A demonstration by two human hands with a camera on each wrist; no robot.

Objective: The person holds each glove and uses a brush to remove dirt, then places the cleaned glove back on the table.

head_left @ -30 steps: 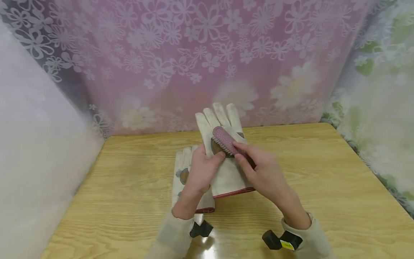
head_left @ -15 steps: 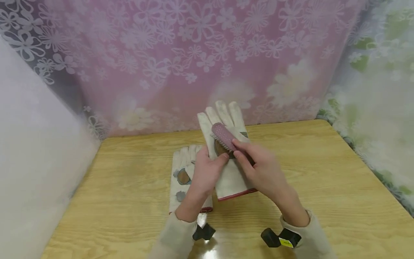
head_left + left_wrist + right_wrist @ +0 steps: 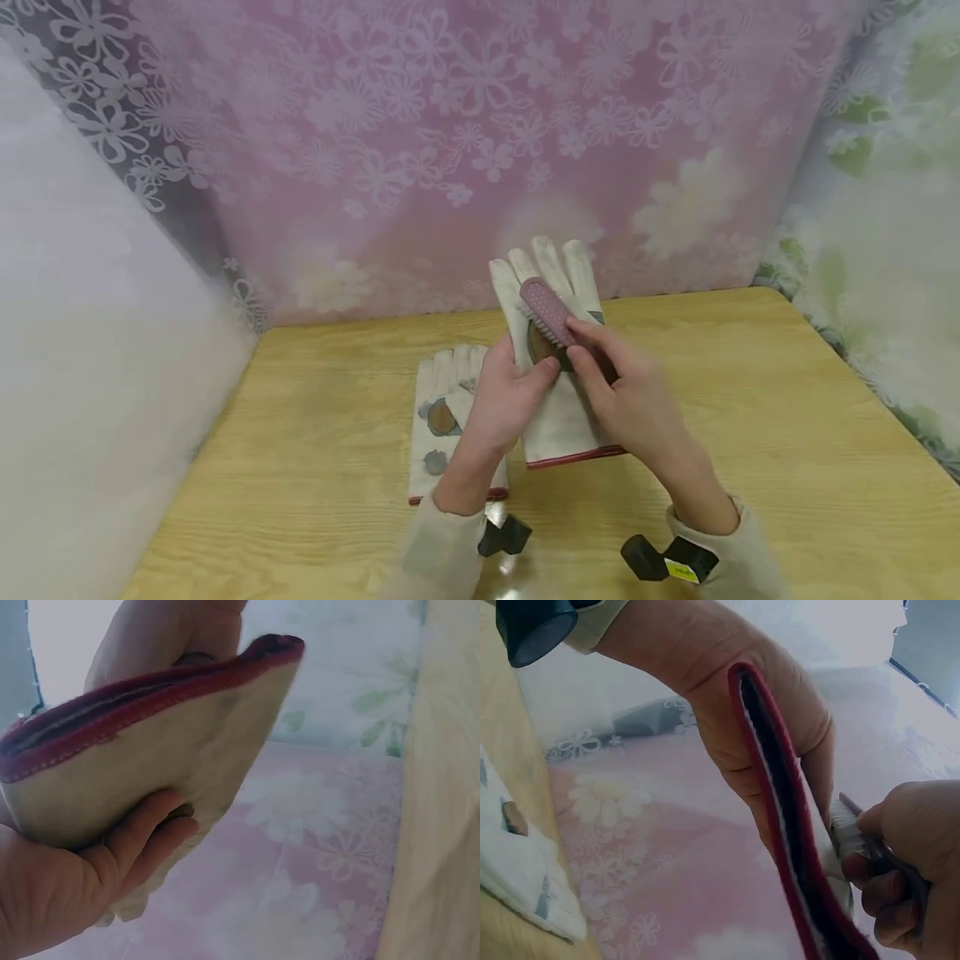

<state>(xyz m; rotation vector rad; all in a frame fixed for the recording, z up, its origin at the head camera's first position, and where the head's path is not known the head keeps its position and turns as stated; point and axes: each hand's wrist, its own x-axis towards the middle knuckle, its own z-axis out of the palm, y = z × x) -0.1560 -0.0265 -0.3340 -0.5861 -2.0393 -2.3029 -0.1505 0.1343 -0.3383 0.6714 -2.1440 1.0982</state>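
A white work glove [image 3: 562, 417] with a red-trimmed cuff is held up above the table, its fingers pointing away. My left hand [image 3: 513, 396] grips its left edge, thumb on the front and fingers behind, as the left wrist view shows. In my right hand [image 3: 630, 387] is a pink brush [image 3: 547, 308] with pale bristles. Those bristles lie against the brown and grey patch [image 3: 542, 343] on the glove. The right wrist view shows the bristles [image 3: 846, 825] touching the glove beside my left thumb. A second white glove [image 3: 431, 383] lies on the table, partly behind my left forearm.
The wooden table [image 3: 322, 433] spreads around both hands. Flowered pink cloth [image 3: 420, 208] hangs along its back edge, with a white wall [image 3: 112, 333] at the left and leafy cloth [image 3: 877, 250] at the right.
The view has shifted slightly, so the whole scene sits differently in frame. The held glove and both hands have moved a little right, away from the lying glove. Both grips stay the same.
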